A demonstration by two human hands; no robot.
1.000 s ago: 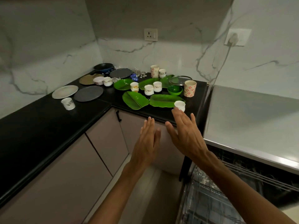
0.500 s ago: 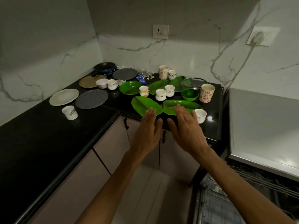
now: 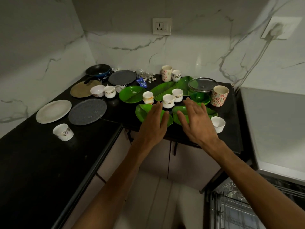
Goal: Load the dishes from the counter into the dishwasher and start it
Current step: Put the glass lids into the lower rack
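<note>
Dishes crowd the black counter (image 3: 41,159). My left hand (image 3: 154,125) hovers with straight fingers over a green leaf-shaped tray (image 3: 142,111). Beside it, my right hand (image 3: 196,123) is spread flat above a second green tray (image 3: 209,111). Neither hand holds anything. Small white cups (image 3: 168,101) stand just beyond my fingertips, and another white cup (image 3: 218,123) sits right of my right hand. The open dishwasher's rack (image 3: 247,210) shows at the bottom right.
Grey plates (image 3: 87,111), a white plate (image 3: 53,111), a tan plate (image 3: 79,90), a dark pan (image 3: 98,70), a lone white cup (image 3: 63,132), flowered mugs (image 3: 219,95) and a glass lid (image 3: 203,85) over a green bowl fill the counter. The dishwasher's steel top (image 3: 277,129) lies right.
Both hands have moved forward over the counter, from in front of its edge to above the two green trays. The view has shifted closer to the dishes.
</note>
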